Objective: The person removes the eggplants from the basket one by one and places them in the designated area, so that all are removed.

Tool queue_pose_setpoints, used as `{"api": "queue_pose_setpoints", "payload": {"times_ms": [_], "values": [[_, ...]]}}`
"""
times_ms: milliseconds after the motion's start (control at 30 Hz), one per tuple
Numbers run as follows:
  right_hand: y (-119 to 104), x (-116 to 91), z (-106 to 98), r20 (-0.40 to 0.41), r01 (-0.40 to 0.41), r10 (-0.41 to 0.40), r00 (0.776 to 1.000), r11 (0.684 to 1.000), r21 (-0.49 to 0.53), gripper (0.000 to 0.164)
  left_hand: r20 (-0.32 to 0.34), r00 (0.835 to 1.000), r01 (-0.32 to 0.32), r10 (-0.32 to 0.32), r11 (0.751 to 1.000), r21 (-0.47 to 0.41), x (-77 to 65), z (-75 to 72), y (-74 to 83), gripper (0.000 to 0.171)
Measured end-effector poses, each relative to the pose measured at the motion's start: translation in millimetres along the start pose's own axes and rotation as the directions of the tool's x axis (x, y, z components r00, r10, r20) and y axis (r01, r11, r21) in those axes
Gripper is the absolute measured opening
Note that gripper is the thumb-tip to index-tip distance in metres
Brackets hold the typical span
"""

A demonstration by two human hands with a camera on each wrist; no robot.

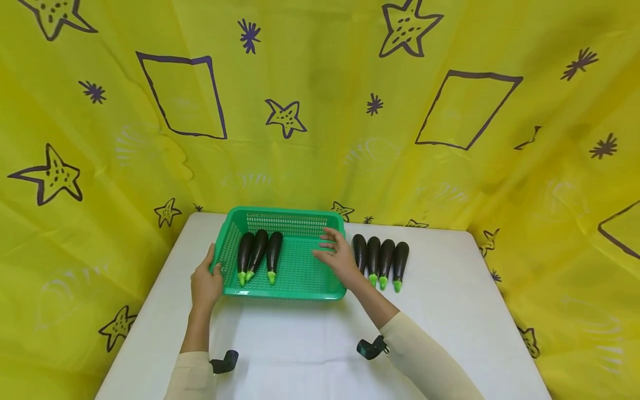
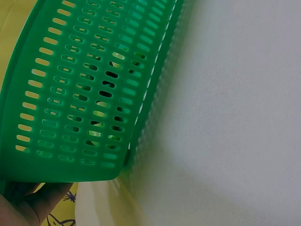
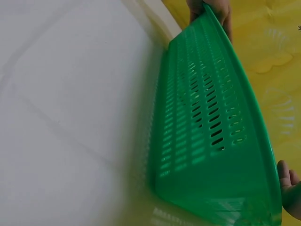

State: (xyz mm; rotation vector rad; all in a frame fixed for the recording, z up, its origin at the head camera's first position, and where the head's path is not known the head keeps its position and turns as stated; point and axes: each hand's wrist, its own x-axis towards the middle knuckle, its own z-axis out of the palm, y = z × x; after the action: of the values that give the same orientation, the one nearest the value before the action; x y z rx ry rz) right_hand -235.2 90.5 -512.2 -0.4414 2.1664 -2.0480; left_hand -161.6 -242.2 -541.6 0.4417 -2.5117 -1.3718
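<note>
A green slotted plastic basket stands on the white table, its near wall facing me. My left hand grips the left rim, thumb inside; the left wrist view shows that hand at the end wall. Three dark eggplants with green stem ends lie side by side in the basket's left part. My right hand is over the basket's right side, fingers spread and holding nothing. In the right wrist view its fingers show beside the rim. Several more eggplants lie in a row right of the basket, one partly behind my right hand.
The white table runs back to a yellow curtain printed with stars, which also hangs on both sides. A dark wrist camera sits on the left sleeve, another camera on the right.
</note>
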Motion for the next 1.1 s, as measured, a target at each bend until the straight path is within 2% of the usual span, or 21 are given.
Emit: {"api": "queue_pose_setpoints", "payload": {"times_ms": [333, 567, 700, 900, 1100], "values": [[4.9, 15.5, 15.7, 0.036, -0.047, 0.049, 0.998, 0.998, -0.051, 0.070, 0.004, 1.000, -0.003, 0.003, 1.000, -0.008, 1.5, -1.0, 0.4, 0.058], [5.8, 22.2, 26.6, 0.055, -0.139, 0.137, 0.989, 0.990, 0.022, 0.068, 0.013, 1.000, -0.003, 0.004, 1.000, -0.004, -0.8, -3.2, 0.1, 0.058], [10.1, 24.5, 32.7, 0.058, -0.176, 0.174, 0.983, 0.984, 0.029, 0.067, 0.026, 1.000, 0.005, -0.005, 1.000, 0.000, -3.0, -3.1, -1.5, 0.057], [15.4, 30.1, 43.7, 0.105, -0.164, 0.161, 0.981, 0.986, 0.019, 0.069, 0.016, 1.000, -0.001, 0.001, 1.000, -0.004, -2.4, -2.5, -3.2, 0.057], [19.0, 35.3, 51.8, 0.112, -0.153, 0.153, 0.982, 0.988, -0.013, 0.070, 0.011, 1.000, -0.005, 0.005, 1.000, 0.001, -1.5, -2.5, -0.1, 0.058]]}}
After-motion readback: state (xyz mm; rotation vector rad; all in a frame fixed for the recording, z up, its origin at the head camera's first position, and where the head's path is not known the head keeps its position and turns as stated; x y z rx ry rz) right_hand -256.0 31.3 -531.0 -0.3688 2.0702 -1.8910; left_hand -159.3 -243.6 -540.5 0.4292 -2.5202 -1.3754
